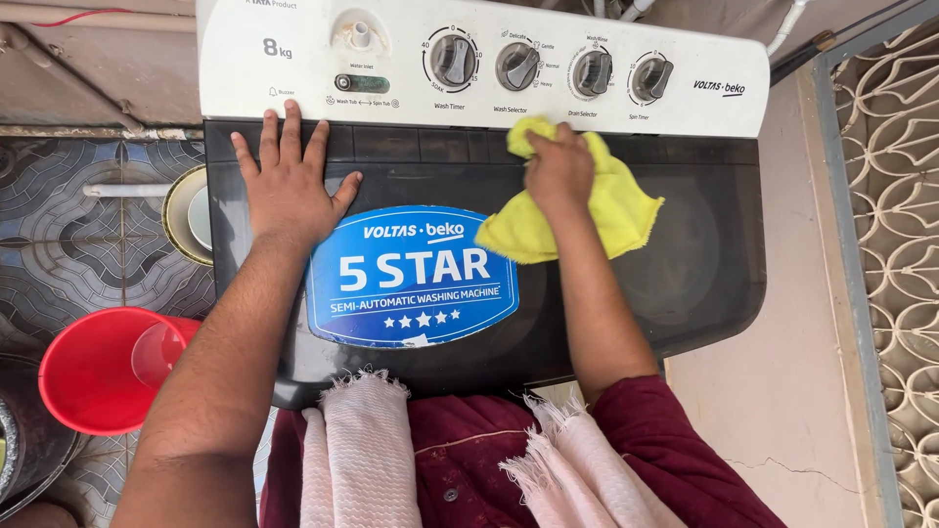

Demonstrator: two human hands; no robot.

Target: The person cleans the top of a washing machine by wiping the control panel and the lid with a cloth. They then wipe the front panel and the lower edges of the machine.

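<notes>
Hands are on top of a washing machine (685, 284), and we look down at them. Our left hand (289, 181) lies flat on the dark lid near its back left corner. Its fingers (269, 137) are spread wide and hold nothing. The fingertips reach up to the white panel (245, 78) at the back edge.

Our right hand (559, 171) is near the middle of the back edge of the lid. Its fingers are curled tight around a yellow cloth (616, 210). The cloth is pressed on the lid, and part of it hangs out past the hand to both sides. One corner of the cloth touches the big blue sticker (411, 279) in the middle of the lid.

Four round knobs (516, 66) sit in a row on the white panel, just behind the cloth.

A red bucket (93, 376) stands on the tiled floor (68, 244) next to the left side of the machine. A pale striped towel (362, 450) hangs at the front edge, over our dark red clothes (665, 460).
</notes>
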